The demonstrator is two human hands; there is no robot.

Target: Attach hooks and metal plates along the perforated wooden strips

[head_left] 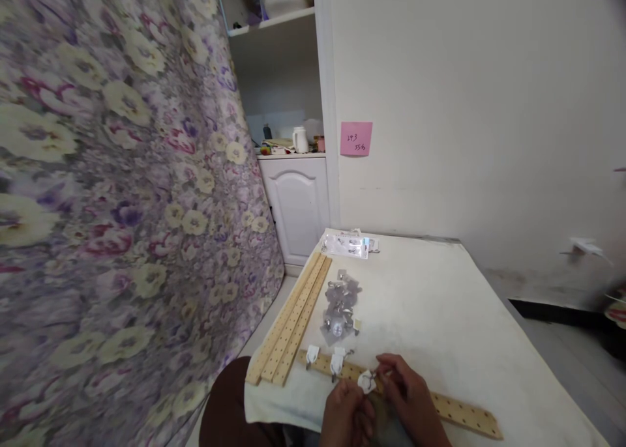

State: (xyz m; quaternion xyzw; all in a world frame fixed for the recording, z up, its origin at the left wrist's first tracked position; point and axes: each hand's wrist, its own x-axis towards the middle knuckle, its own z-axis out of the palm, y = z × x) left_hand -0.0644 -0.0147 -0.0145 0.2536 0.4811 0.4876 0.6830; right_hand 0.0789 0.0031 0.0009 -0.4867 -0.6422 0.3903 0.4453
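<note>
A wooden strip with rows of holes (462, 413) lies across the near side of the table. Over its middle, a small white hook with a metal part (366, 382) is between my hands. My left hand (346, 411) is closed, its fingertips at the hook's lower left side. From the right, my right hand (405, 395) pinches at the hook's metal part with thumb and forefinger; the exact contact is partly hidden. Two similar white hooks, one at the strip's left end (312, 354) and one beside it (337, 361), rest on the strip.
Three more wooden strips with holes (293, 323) lie along the table's left edge. Several small clear-backed hooks (342, 297) are piled near the middle. Clear packaging (345, 245) is at the far edge of the cloth-covered table (420, 290). A floral curtain (122, 206) hangs left.
</note>
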